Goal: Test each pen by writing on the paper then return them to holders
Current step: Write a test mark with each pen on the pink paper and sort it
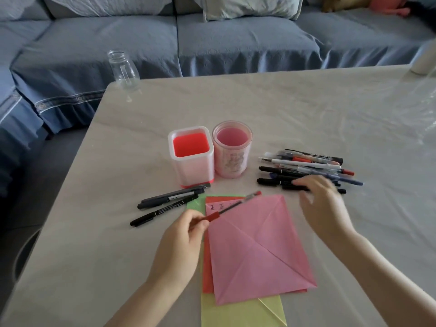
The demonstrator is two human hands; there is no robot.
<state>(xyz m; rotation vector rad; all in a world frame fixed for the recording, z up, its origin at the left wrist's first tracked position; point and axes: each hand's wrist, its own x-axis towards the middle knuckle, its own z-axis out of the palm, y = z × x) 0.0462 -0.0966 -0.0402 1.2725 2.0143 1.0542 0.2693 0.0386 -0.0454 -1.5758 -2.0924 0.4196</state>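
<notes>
My left hand (pixel 184 234) pinches a red gel pen (pixel 232 206) by its red end, and the pen lies slanted over the top of the pink paper (pixel 257 251). That paper shows two small written marks near its upper left corner. My right hand (pixel 323 204) reaches over the lower edge of a pile of several pens (pixel 304 168), fingers curled at a black pen; the grip is blurred. Two black markers (pixel 169 201) lie left of the paper. A square red holder (pixel 191 154) and a round pink holder (pixel 232 149) stand behind, both without pens.
Red, green and yellow sheets (pixel 243 312) lie under the pink paper. A clear glass jar (pixel 122 69) stands at the table's far left corner. The table (pixel 295 109) has a plastic cover; a blue sofa (pixel 212 41) runs behind it.
</notes>
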